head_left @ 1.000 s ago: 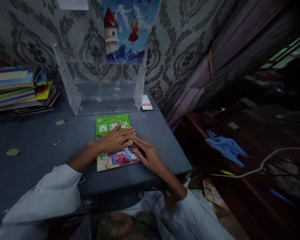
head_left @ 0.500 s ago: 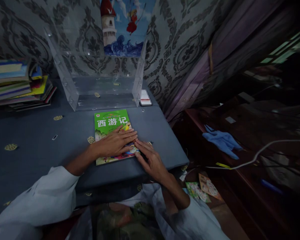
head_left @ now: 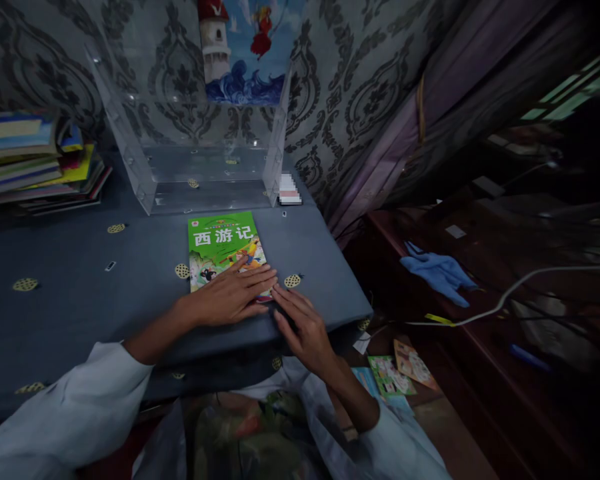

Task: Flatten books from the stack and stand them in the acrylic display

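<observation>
A green picture book (head_left: 220, 243) with large white Chinese characters and cartoon figures lies closed on the blue-grey tablecloth (head_left: 155, 267). My left hand (head_left: 233, 293) rests flat across the book's lower part, fingers stretched out to the right, hiding much of that part of the cover. Close to the lower right corner of the book is my right hand (head_left: 303, 327), its fingers extended and the thumb apart. The fingertips of both hands nearly meet there; whether the right ones touch the book I cannot tell.
Behind the book stands a clear acrylic stand (head_left: 143, 190). A stack of books (head_left: 35, 167) is at the left, and a small white item (head_left: 290, 189) is beside the stand. On the lower right are a blue cloth (head_left: 440, 272), a pale cable (head_left: 500, 307) and booklets (head_left: 390, 375).
My left hand has slid toward me, down the book, so more of the cover picture shows. The right hand stays near the lower right corner. The view has shifted slightly.
</observation>
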The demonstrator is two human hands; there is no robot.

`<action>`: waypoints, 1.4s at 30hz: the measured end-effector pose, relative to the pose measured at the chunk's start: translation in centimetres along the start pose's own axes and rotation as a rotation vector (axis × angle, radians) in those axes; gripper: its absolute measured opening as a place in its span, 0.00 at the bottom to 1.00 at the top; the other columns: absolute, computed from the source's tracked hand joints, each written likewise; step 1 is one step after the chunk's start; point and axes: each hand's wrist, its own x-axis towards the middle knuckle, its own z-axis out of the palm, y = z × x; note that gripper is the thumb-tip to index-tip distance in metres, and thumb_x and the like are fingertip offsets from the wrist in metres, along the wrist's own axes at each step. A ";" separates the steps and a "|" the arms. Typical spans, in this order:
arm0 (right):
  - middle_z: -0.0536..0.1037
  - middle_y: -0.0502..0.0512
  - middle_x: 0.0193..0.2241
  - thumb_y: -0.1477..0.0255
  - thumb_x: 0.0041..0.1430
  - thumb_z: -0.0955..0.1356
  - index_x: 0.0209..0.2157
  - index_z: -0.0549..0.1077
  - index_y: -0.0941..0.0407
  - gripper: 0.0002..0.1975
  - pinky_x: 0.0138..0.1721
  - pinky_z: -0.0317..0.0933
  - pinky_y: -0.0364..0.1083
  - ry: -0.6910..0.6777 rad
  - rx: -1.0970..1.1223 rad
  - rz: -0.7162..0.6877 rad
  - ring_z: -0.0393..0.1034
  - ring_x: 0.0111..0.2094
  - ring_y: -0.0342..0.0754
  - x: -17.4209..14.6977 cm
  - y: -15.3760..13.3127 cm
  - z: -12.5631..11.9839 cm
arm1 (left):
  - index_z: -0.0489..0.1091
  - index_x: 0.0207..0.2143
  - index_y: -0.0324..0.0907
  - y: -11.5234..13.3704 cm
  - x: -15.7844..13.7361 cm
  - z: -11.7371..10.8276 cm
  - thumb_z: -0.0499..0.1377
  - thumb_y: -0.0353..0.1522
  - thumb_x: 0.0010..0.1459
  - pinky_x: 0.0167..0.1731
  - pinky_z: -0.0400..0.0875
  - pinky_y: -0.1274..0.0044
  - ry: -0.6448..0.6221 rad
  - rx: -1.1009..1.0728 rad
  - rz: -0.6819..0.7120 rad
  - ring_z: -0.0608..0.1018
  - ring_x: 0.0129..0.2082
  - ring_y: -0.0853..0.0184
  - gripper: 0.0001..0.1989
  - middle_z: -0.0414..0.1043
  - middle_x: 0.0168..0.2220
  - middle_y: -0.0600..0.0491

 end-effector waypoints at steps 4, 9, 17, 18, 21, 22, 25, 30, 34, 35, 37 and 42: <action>0.76 0.61 0.57 0.76 0.69 0.63 0.66 0.64 0.52 0.25 0.59 0.67 0.56 0.047 -0.016 -0.014 0.73 0.57 0.51 -0.8 -0.2 0.1 | 0.51 0.69 0.41 1.0 -0.5 0.2 0.43 0.47 0.73 0.71 0.36 0.63 -0.002 0.023 -0.001 0.54 0.72 0.64 0.30 0.55 0.70 0.46; 0.76 0.60 0.57 0.77 0.69 0.63 0.66 0.64 0.51 0.26 0.59 0.68 0.56 0.063 -0.012 -0.006 0.74 0.57 0.52 -1.1 -0.3 0.3 | 0.53 0.69 0.40 2.5 -0.7 0.6 0.44 0.46 0.73 0.71 0.37 0.63 0.017 0.073 -0.053 0.56 0.71 0.64 0.29 0.56 0.70 0.45; 0.77 0.61 0.56 0.78 0.68 0.62 0.64 0.67 0.51 0.25 0.57 0.70 0.57 0.080 -0.062 0.002 0.75 0.55 0.53 -1.5 0.0 0.8 | 0.59 0.66 0.35 6.5 -0.1 2.7 0.46 0.46 0.72 0.69 0.50 0.59 0.113 0.212 -0.306 0.61 0.69 0.59 0.30 0.59 0.68 0.42; 0.77 0.61 0.56 0.78 0.67 0.62 0.65 0.66 0.52 0.26 0.57 0.70 0.57 0.084 -0.069 -0.006 0.75 0.55 0.53 -1.6 0.1 0.8 | 0.59 0.66 0.35 7.0 0.1 3.0 0.46 0.46 0.72 0.69 0.52 0.60 0.115 0.220 -0.342 0.61 0.69 0.59 0.30 0.58 0.68 0.43; 0.77 0.61 0.56 0.79 0.67 0.63 0.66 0.64 0.52 0.27 0.56 0.70 0.57 0.103 -0.072 -0.036 0.75 0.55 0.53 -1.6 0.2 0.8 | 0.59 0.67 0.35 7.9 0.4 3.5 0.46 0.46 0.72 0.67 0.55 0.60 0.112 0.231 -0.428 0.61 0.69 0.59 0.30 0.57 0.69 0.43; 0.77 0.61 0.56 0.79 0.67 0.63 0.66 0.63 0.52 0.28 0.56 0.70 0.57 0.108 -0.067 -0.044 0.74 0.55 0.53 -1.7 0.2 0.8 | 0.59 0.67 0.35 8.1 0.4 3.6 0.46 0.46 0.72 0.67 0.55 0.60 0.114 0.232 -0.447 0.61 0.69 0.58 0.31 0.57 0.69 0.44; 0.76 0.61 0.57 0.80 0.66 0.62 0.67 0.62 0.51 0.29 0.57 0.70 0.56 0.111 -0.053 -0.057 0.74 0.56 0.52 -1.6 0.3 0.9 | 0.58 0.67 0.34 8.4 0.4 3.7 0.46 0.46 0.72 0.67 0.56 0.60 0.131 0.237 -0.465 0.61 0.69 0.58 0.31 0.56 0.69 0.44; 0.77 0.61 0.56 0.80 0.67 0.62 0.66 0.64 0.51 0.28 0.56 0.70 0.57 0.104 -0.067 -0.032 0.75 0.55 0.53 -1.6 0.2 0.9 | 0.58 0.67 0.35 8.8 -0.4 3.9 0.47 0.46 0.71 0.68 0.54 0.60 0.157 0.245 -0.476 0.60 0.70 0.58 0.31 0.57 0.69 0.44; 0.77 0.60 0.56 0.80 0.67 0.62 0.65 0.65 0.50 0.27 0.56 0.70 0.57 0.107 -0.049 -0.029 0.75 0.55 0.53 -1.6 0.2 1.0 | 0.59 0.67 0.34 9.0 -1.4 3.9 0.47 0.45 0.71 0.69 0.52 0.60 0.181 0.242 -0.477 0.60 0.70 0.59 0.31 0.58 0.69 0.44; 0.77 0.60 0.56 0.80 0.67 0.62 0.65 0.66 0.50 0.27 0.56 0.70 0.57 0.105 -0.045 -0.026 0.75 0.55 0.53 -1.6 0.2 0.9 | 0.59 0.67 0.34 9.1 -1.6 4.0 0.48 0.45 0.71 0.69 0.52 0.60 0.181 0.242 -0.481 0.60 0.70 0.59 0.31 0.58 0.68 0.43; 0.77 0.60 0.56 0.79 0.67 0.62 0.64 0.66 0.49 0.26 0.56 0.70 0.58 0.096 -0.043 -0.016 0.75 0.55 0.53 -1.6 0.3 0.9 | 0.57 0.68 0.33 9.1 -2.1 4.0 0.49 0.45 0.70 0.70 0.51 0.60 0.174 0.247 -0.496 0.59 0.70 0.58 0.32 0.58 0.69 0.42; 0.77 0.60 0.56 0.79 0.68 0.62 0.64 0.67 0.50 0.25 0.56 0.71 0.57 0.067 -0.048 -0.019 0.75 0.55 0.53 -1.5 0.3 0.6 | 0.56 0.68 0.34 9.1 -3.5 4.3 0.51 0.46 0.69 0.69 0.52 0.60 0.151 0.270 -0.527 0.58 0.70 0.56 0.34 0.56 0.69 0.41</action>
